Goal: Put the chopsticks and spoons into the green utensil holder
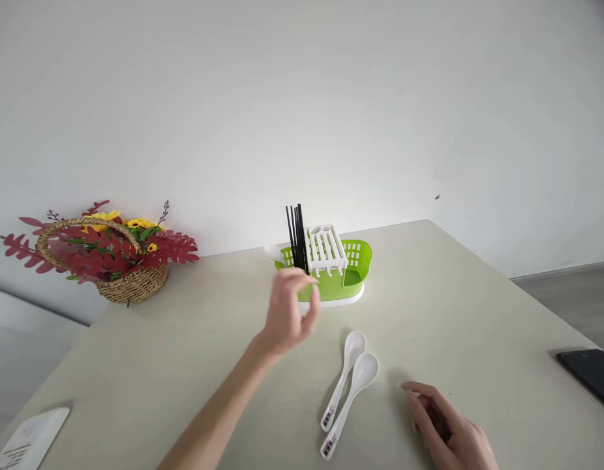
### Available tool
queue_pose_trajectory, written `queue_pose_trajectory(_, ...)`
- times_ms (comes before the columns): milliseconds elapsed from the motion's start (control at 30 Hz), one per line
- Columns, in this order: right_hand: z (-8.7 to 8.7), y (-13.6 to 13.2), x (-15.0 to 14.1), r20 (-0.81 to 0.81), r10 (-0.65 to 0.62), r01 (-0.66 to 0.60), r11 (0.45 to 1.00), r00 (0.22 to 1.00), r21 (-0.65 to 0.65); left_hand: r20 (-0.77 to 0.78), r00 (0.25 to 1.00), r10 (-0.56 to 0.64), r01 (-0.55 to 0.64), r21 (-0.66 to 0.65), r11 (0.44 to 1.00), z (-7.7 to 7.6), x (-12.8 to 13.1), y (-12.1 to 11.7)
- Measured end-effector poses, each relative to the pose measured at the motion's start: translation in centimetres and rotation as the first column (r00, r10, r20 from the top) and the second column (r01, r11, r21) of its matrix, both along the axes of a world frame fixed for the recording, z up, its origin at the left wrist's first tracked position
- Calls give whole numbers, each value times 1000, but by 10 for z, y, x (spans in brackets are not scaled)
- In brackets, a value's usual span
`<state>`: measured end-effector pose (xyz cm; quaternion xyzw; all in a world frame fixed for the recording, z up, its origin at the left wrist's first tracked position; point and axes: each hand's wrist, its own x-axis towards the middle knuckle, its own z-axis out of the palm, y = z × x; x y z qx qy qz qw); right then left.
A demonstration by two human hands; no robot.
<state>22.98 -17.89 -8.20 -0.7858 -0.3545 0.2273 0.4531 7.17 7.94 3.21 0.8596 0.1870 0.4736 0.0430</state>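
My left hand point(289, 312) is raised in front of the green utensil holder point(326, 285), with a gap between thumb and fingers and nothing in it. Black chopsticks point(296, 238) stand upright in the holder's left part, beside a white slotted rack point(326, 248). The bowl of one white spoon point(273, 253) leans out at the holder's left end, partly hidden. Two more white spoons lie side by side on the table, a rear spoon point(345, 372) and a front spoon point(353, 398). To their right, my right hand point(451, 427) rests loosely curled, fingers apart, holding nothing visible.
A wicker basket point(135, 286) of red and yellow artificial flowers stands at the table's back left. A black phone point(590, 372) lies by the right edge. At the front left is a white object with dark stripes point(32, 437), cut off by the frame. A wall rises behind the table.
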Motion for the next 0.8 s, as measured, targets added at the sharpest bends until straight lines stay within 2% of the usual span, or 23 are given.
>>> queue_pose_trajectory(33, 0, 0, 0, -7, 5, -5, 1000, 1000, -1, -163, 977, -134, 127, -55, 990, -4, 3, -11)
queue_pose_trajectory(67, 0, 0, 1, -14, 9, -9, 1000, 1000, -3, -306, 924, -228, 203, -113, 973, -7, 6, -21)
queue_pose_trajectory(133, 0, 0, 1, -27, 14, -14, 1000, 1000, -7, -510, 796, -325, 268, -183, 946, -12, 12, -37)
queue_pose_trajectory(233, 0, 0, 0, -32, 3, -3, 1000, 999, 4, -675, 669, -312, 235, -205, 950, -19, 21, -57)
queue_pose_trajectory(433, 2, 1, 0, -9, -2, 2, 1000, 1000, 22, -874, 466, -141, -22, -170, 985, -33, 31, -87)
queue_pose_trajectory(533, 1, 0, 0, -2, 3, -3, 1000, 1000, 16, -892, 442, -95, -76, -143, 987, -36, 34, -96)
queue_pose_trajectory(700, -1, 1, -3, 13, -24, 24, 1000, 1000, 13, -874, 480, -70, -155, -163, 974, -37, 39, -99)
queue_pose_trajectory(800, -2, 0, -4, 9, -26, 25, 1000, 1000, 11, -881, 468, -66, -190, -174, 966, -36, 41, -99)
